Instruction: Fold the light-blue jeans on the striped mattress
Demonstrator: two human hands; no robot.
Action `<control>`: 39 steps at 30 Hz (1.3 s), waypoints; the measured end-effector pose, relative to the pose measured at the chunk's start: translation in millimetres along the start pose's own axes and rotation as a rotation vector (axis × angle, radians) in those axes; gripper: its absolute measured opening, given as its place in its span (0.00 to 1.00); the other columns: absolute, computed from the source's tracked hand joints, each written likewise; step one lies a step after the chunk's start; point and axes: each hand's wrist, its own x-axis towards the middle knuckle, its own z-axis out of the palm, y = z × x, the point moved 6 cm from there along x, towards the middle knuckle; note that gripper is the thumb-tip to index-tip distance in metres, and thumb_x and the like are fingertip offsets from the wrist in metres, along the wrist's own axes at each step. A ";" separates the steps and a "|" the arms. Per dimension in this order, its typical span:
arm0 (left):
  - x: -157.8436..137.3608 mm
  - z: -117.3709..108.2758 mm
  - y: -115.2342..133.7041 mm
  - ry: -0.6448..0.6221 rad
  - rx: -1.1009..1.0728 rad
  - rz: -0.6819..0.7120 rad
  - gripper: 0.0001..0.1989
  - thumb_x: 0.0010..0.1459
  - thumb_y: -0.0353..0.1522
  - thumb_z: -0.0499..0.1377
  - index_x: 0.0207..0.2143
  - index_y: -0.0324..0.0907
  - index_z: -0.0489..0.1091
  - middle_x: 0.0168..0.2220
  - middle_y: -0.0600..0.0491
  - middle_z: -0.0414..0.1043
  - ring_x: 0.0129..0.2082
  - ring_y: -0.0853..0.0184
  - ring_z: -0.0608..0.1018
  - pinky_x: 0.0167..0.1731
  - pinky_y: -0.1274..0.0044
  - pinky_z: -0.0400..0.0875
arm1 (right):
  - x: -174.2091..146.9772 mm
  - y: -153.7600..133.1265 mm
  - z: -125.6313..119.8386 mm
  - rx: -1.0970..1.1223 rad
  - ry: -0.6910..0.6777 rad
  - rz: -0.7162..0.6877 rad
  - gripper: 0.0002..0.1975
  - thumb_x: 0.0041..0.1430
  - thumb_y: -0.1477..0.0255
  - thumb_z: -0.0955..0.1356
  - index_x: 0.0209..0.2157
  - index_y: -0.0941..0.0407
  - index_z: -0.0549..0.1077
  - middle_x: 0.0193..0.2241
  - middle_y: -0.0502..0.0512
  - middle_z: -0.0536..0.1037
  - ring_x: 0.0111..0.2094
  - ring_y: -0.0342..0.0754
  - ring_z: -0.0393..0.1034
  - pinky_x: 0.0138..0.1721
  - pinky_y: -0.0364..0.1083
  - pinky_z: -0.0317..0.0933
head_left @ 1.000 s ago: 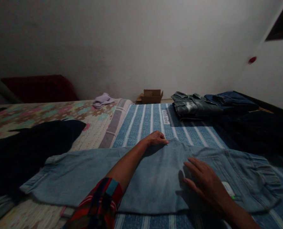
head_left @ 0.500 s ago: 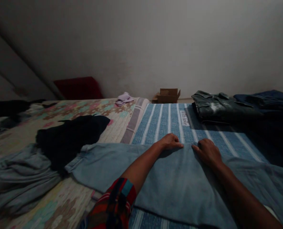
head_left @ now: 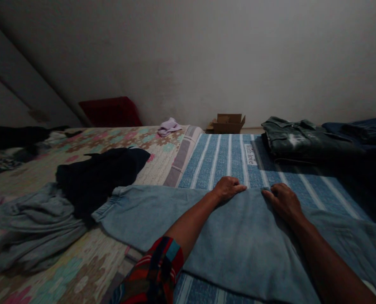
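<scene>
A pair of light-blue denim trousers lies stretched sideways across the bed in front of me, with a gathered elastic end at the left. My left hand is closed on its far edge, thumb and fingers pinching the cloth. A short gap to the right, my right hand has its fingers curled at the same edge, pinching it too. Between the two hands the edge runs fairly straight. More of the denim, with seams, spreads beyond my right forearm and is partly hidden by it.
Left of the trousers lie a crumpled grey garment and a dark navy garment on a floral sheet. Folded dark clothes are stacked at the right. A lilac cloth, an open cardboard box and a red object are near the wall.
The view has shifted slightly, so the surroundings sit a little further right. Both hands keep the same hold on the trousers' edge, which hardly moves.
</scene>
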 end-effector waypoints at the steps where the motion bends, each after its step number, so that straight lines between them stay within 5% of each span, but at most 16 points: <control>1: 0.3 -0.5 -1.3 0.012 0.010 0.000 0.17 0.55 0.44 0.56 0.25 0.40 0.72 0.24 0.56 0.69 0.28 0.69 0.71 0.27 0.79 0.59 | -0.1 -0.8 0.2 -0.006 -0.003 -0.006 0.17 0.53 0.55 0.61 0.24 0.54 0.66 0.28 0.55 0.69 0.31 0.50 0.65 0.34 0.47 0.57; 8: 3.4 -4.2 -8.5 0.099 0.149 -0.087 0.19 0.59 0.44 0.52 0.24 0.40 0.71 0.28 0.50 0.73 0.30 0.65 0.72 0.30 0.76 0.60 | -0.2 -4.1 1.0 -0.035 -0.014 -0.020 0.16 0.55 0.57 0.60 0.23 0.54 0.64 0.28 0.55 0.69 0.32 0.50 0.64 0.35 0.47 0.57; 16: -9.9 -5.7 0.2 0.155 0.275 -0.206 0.16 0.62 0.42 0.49 0.37 0.42 0.70 0.33 0.46 0.74 0.37 0.59 0.74 0.36 0.73 0.62 | -0.5 -3.5 1.7 -0.072 -0.017 -0.043 0.16 0.56 0.58 0.60 0.23 0.54 0.65 0.28 0.55 0.69 0.32 0.50 0.65 0.35 0.47 0.57; 21: -18.0 -4.1 5.8 0.105 0.310 -0.087 0.15 0.62 0.43 0.49 0.38 0.43 0.69 0.39 0.48 0.74 0.41 0.62 0.74 0.40 0.75 0.62 | 0.8 -1.8 4.8 -0.099 -0.037 -0.038 0.17 0.57 0.58 0.60 0.23 0.54 0.66 0.28 0.55 0.69 0.33 0.50 0.65 0.36 0.47 0.57; 32: -11.9 -11.7 -1.0 0.151 0.429 -0.039 0.14 0.64 0.39 0.47 0.35 0.41 0.67 0.30 0.47 0.72 0.35 0.60 0.75 0.36 0.73 0.63 | 4.1 -10.8 -2.6 -0.125 0.001 -0.018 0.14 0.59 0.62 0.61 0.25 0.55 0.68 0.30 0.55 0.70 0.34 0.48 0.65 0.38 0.45 0.56; 36: -20.4 -16.1 20.4 0.218 0.468 0.027 0.14 0.65 0.34 0.44 0.36 0.39 0.66 0.37 0.44 0.70 0.42 0.59 0.71 0.43 0.70 0.62 | 5.1 -11.2 -4.1 -0.127 0.021 -0.005 0.14 0.59 0.63 0.62 0.26 0.56 0.69 0.31 0.56 0.71 0.35 0.48 0.65 0.39 0.45 0.55; 39: -34.2 -5.4 53.0 0.236 0.492 0.267 0.11 0.63 0.31 0.45 0.35 0.39 0.66 0.38 0.45 0.70 0.42 0.60 0.71 0.44 0.70 0.64 | 5.7 -13.9 -6.2 -0.127 0.044 -0.007 0.13 0.59 0.63 0.63 0.28 0.56 0.70 0.30 0.56 0.72 0.35 0.48 0.65 0.39 0.45 0.56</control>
